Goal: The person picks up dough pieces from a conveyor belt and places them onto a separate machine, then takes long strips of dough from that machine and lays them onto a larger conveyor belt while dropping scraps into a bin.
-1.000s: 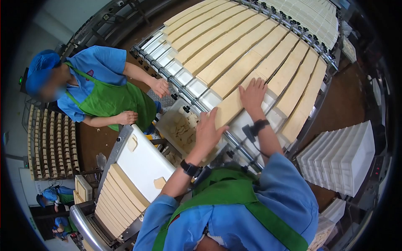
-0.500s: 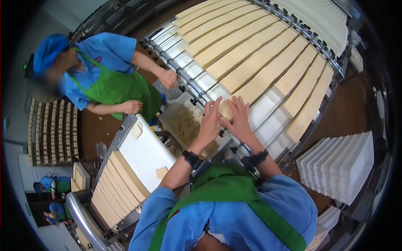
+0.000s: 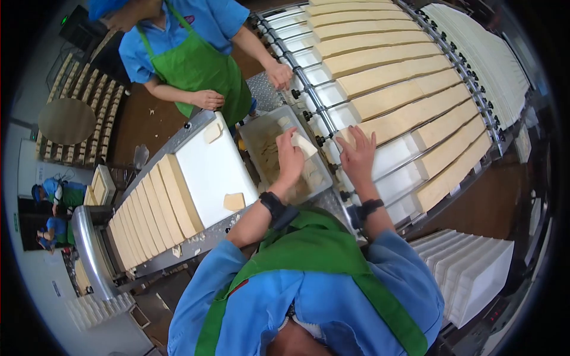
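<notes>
Holding: our left hand [image 3: 291,159] has its fingers closed on a pale broken piece [image 3: 304,144], raised over the scrap tub [image 3: 256,133].
Right hand: ours [image 3: 358,155] lies flat, fingers spread apart, on the near end of a long slab [image 3: 409,113] on the rack [image 3: 309,89].
Risk, piece: we judge it crumbly; a tighter pinch may split it, or it may fall on the tub's rim.
Risk, slab: pressure at its end may snap it between the rails.
Around: white belt [image 3: 208,166] with stray bits, stacked slabs [image 3: 148,207], white trays [image 3: 469,273].
In the way: a co-worker's hand [image 3: 279,76] near the tub's far corner.
</notes>
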